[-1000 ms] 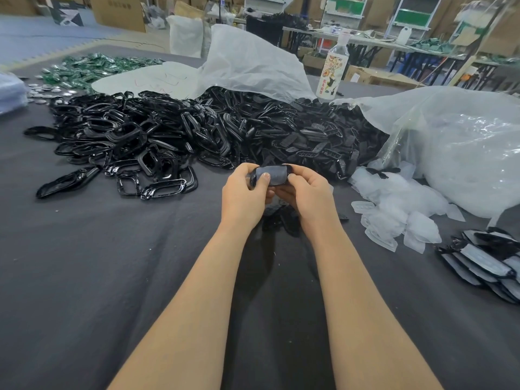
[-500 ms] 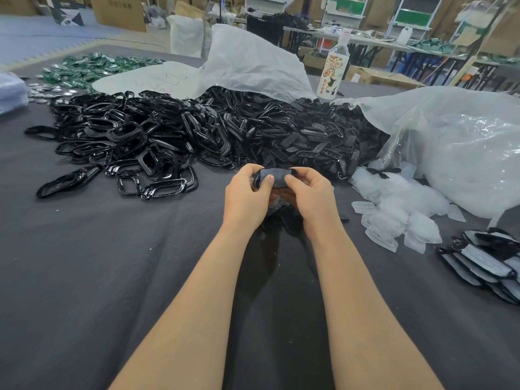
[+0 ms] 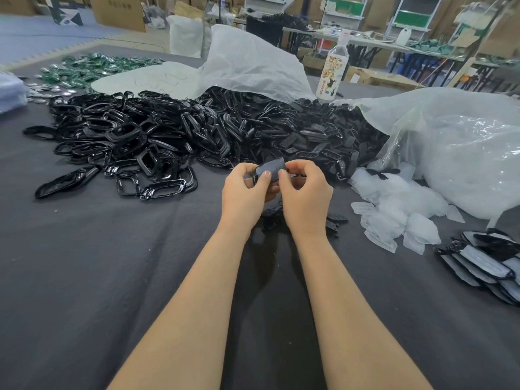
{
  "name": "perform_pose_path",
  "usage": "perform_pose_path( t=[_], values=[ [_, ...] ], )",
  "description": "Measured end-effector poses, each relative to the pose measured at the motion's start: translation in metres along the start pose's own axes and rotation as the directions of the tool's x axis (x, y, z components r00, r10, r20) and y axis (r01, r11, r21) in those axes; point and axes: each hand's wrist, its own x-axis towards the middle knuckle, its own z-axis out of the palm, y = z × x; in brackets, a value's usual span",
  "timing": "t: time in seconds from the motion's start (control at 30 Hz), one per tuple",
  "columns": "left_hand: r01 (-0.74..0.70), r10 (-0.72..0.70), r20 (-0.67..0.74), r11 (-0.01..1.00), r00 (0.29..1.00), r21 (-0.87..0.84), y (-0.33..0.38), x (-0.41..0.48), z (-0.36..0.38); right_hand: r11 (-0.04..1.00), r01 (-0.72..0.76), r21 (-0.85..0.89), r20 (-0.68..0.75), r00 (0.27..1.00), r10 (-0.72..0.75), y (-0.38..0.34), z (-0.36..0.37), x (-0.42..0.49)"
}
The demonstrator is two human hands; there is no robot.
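Low in the middle of the frame, over the dark surface (image 3: 112, 277), the left hand (image 3: 244, 192) and right hand (image 3: 306, 198) both grip a small black piece (image 3: 271, 168). It has tipped up since a moment ago. The right fingers (image 3: 282, 174) now pinch its edge, maybe to peel its grey cover. The black pile (image 3: 197, 130) lies behind.

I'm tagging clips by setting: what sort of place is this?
Most likely a small factory or assembly workshop. A big heap of identical black plastic frames lies on the cloth-covered table, the left hand and right hand hold one small black part, and cardboard boxes stand behind.
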Motion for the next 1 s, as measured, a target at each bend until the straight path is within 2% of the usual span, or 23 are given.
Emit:
perform_pose_path(
  t=[0.23, 0.4, 0.5, 0.7, 1.0],
  values=[
    [-0.056, 0.053, 0.022, 0.987, 0.998, 0.152, -0.0018, 0.0001, 0.0012, 0.977, -0.174, 0.125, 0.015, 0.985, 0.174, -0.0035, 0.0058, 0.0002],
    [-0.066, 0.065, 0.012, 0.976, 0.998, 0.209, -0.004, 0.0012, 0.0007, 0.951, -0.239, 0.197, 0.058, 0.971, 0.232, -0.0031, 0.0068, 0.0004],
    [-0.066, 0.069, -0.006, 0.975, 0.998, 0.211, -0.0038, 0.0014, 0.0002, 0.956, -0.211, 0.204, 0.096, 0.976, 0.195, -0.0034, 0.0077, -0.0003],
    [-0.077, 0.088, -0.028, 0.961, 0.996, 0.266, -0.0031, 0.0007, 0.0002, 0.99, -0.045, 0.132, 0.046, 0.998, 0.04, -0.0031, 0.0079, -0.0044],
    [-0.098, 0.107, -0.02, 0.957, 0.994, 0.274, -0.0024, -0.0005, 0.001, 0.979, -0.093, 0.18, 0.007, 0.996, 0.094, 0.0001, 0.0066, 0.0]
  ],
)
